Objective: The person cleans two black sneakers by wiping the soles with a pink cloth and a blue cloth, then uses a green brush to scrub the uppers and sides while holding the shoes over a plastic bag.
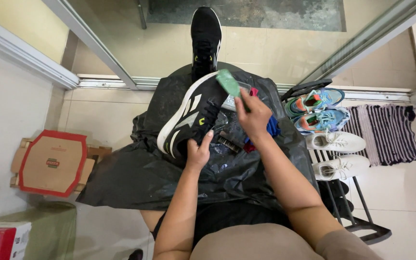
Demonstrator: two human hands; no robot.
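black mesh, white sole and a small yellow mark: the black-and-white running shoe (191,118) lies tilted on its side over the lap, on a crumpled black plastic sheet (136,168). the left hand (198,153) pinches its heel end from below, fingers curled round the collar. the right hand (252,115) closes on a green sponge-like pad (228,83), pressed near the shoe's toe.

judged from this, the grip looks light, so a firm rub could twist the shoe free and send it sliding off the slick plastic. anything wet could run off the sheet onto the tiled floor (97,113).

under the right hand, a dark brush (228,143) and red and blue cloths (270,127) are partly covered. whether the pad is wet cannot be told. a second black shoe (205,36) sits on the outstretched foot. the metal shoe rack (335,149) with its pairs is cut by the arm.
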